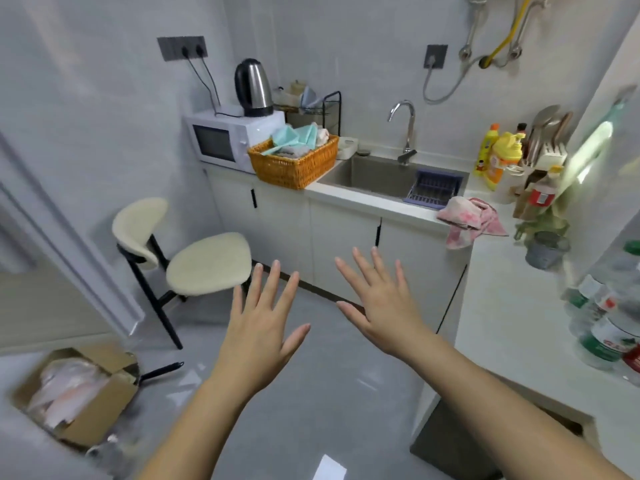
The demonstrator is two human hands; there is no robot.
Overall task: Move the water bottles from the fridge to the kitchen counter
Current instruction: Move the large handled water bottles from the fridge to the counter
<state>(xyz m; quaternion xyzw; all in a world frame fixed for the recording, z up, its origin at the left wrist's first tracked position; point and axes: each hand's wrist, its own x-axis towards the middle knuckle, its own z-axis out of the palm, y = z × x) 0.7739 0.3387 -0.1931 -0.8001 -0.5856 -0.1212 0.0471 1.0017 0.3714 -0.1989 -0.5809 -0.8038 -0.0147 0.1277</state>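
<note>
Kitchen counter (512,306): white, wraps from the sink (367,174) off to its right, then back toward you.
Chair (207,263): cream seat, black legs, on the floor left of the sink, well apart from it.
Sink: steel, sunk into the counter.
Microwave (221,140): white, on the counter left of the sink, kettle (252,86) on top.
Wicker basket (294,164): between the microwave and the sink, just beside the sink's left rim.
Water bottles (602,327): a blurred cluster with green and red labels, on the counter right of the sink and nearer you. You can't count them.
Your left hand (263,327) and right hand (384,299): in front of the sink, over the floor, palms down, fingers straight and spread, holding nothing.
Pink cloth (467,220): draped over the counter edge by the sink's right front corner.
</note>
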